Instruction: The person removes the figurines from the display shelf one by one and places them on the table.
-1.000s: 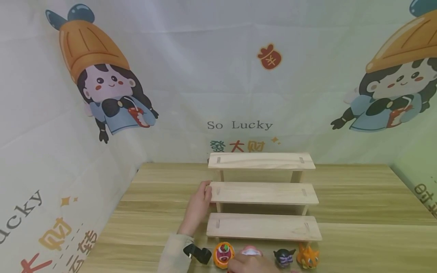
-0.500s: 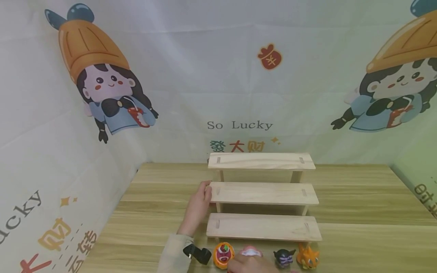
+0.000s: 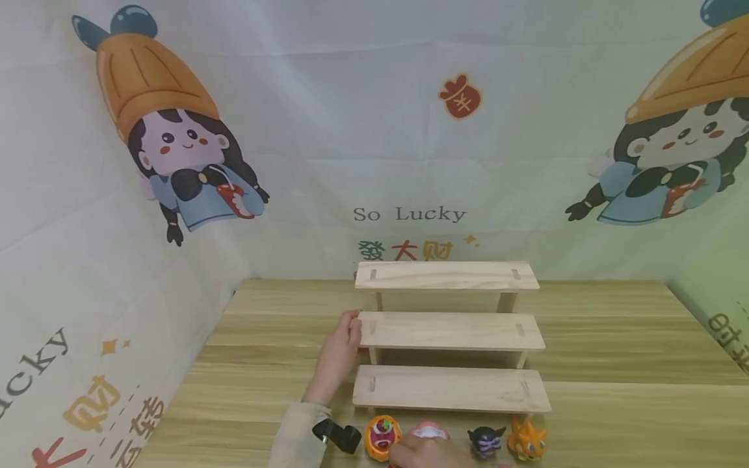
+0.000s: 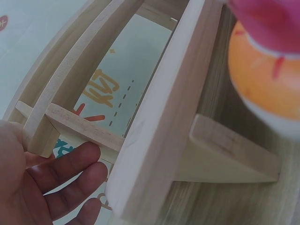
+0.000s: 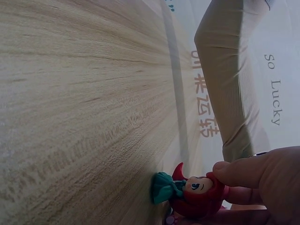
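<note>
A three-tier wooden stand (image 3: 450, 330) stands on the table, and my left hand (image 3: 338, 354) grips the left end of its middle shelf. In the left wrist view, the thumb lies at the shelf's end and the other fingers (image 4: 86, 180) curl beneath it. At the bottom edge of the head view, my right hand (image 3: 432, 453) is partly cut off. The right wrist view shows it pinching a red-haired figurine (image 5: 199, 192) in a green dress by the head. The figurine's dress is right at the tabletop.
In front of the stand sit a round orange toy (image 3: 383, 437), a pink toy (image 3: 430, 429) partly behind my right hand, a black figurine (image 3: 486, 442) and an orange spiky figurine (image 3: 528, 440). A printed cloth (image 3: 304, 195) hangs behind the wooden table (image 3: 614, 338).
The head view has shifted very slightly. Both hands, the stand and the toys keep their places.
</note>
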`<state>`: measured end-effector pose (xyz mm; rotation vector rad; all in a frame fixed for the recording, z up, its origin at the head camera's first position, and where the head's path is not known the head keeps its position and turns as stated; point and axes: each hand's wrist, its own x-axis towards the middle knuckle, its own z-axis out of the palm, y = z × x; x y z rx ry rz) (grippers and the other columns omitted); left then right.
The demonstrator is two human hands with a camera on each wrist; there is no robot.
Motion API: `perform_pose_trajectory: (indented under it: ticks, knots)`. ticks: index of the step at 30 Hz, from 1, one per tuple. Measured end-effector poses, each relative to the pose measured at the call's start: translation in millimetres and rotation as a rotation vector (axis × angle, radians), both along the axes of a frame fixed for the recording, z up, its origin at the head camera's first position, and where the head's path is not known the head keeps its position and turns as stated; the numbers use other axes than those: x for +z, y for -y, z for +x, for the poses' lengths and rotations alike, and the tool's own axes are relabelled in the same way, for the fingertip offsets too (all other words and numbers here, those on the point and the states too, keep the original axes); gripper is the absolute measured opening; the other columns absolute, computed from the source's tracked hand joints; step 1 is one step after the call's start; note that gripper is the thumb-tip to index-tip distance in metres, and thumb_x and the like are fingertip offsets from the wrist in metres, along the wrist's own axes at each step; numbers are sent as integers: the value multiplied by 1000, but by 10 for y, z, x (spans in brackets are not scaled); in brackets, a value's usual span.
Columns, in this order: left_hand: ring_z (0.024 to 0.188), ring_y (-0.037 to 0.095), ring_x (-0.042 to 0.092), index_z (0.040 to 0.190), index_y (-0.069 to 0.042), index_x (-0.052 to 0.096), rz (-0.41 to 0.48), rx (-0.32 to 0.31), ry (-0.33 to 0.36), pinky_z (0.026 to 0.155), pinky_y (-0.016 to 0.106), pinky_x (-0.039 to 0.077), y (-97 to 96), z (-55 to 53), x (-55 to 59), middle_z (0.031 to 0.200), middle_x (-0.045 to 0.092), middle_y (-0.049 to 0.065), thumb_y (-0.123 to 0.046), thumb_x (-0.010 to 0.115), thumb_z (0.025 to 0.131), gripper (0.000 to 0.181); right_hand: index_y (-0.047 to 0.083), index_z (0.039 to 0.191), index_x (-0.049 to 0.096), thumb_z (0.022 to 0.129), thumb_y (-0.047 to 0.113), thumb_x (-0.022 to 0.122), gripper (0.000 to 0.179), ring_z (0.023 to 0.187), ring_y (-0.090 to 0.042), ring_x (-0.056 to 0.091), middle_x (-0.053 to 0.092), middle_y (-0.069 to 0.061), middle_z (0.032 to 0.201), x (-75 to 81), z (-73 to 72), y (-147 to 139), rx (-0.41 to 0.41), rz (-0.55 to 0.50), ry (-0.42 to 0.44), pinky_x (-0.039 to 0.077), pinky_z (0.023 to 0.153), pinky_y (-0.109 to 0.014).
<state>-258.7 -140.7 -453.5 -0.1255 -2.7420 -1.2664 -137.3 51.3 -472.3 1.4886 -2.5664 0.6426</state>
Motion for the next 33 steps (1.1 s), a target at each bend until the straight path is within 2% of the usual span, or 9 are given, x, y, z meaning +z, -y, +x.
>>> perform_pose_trajectory:
  ticks: [4,7,16,24,33]
  knots:
    - [76,29,69,137,-5,45,4,-4,-4,72,44,52,-1,4,1,105,68,22,-24,36,103,39,19,84,61,87,27,63,8,79,6,56,64,9,85,5,10,-3,-10,15,-3,38,64,-3]
    - [75,29,69,137,-5,45,0,-6,-7,73,45,52,-3,4,1,105,68,22,-24,36,104,39,20,85,61,88,29,62,9,80,6,56,64,10,87,17,18,-6,-17,30,33,38,63,-3]
    - [74,27,69,136,-5,45,7,-3,3,75,46,52,2,11,-6,105,68,21,-24,36,104,39,20,87,61,90,30,60,10,79,8,54,62,11,88,3,40,-35,-17,11,65,37,61,-3]
    - [73,27,69,137,-5,45,-1,3,6,76,47,51,-1,9,-3,99,70,20,-24,37,104,39,18,91,63,88,26,62,8,83,5,57,63,9,90,-34,19,-45,32,-1,-4,39,65,-3]
    - [76,29,69,137,-5,45,10,5,12,77,48,51,-8,9,5,104,68,22,-24,36,103,40,19,88,62,88,26,62,7,79,9,53,61,10,87,-26,34,-56,16,-22,-10,36,63,-2]
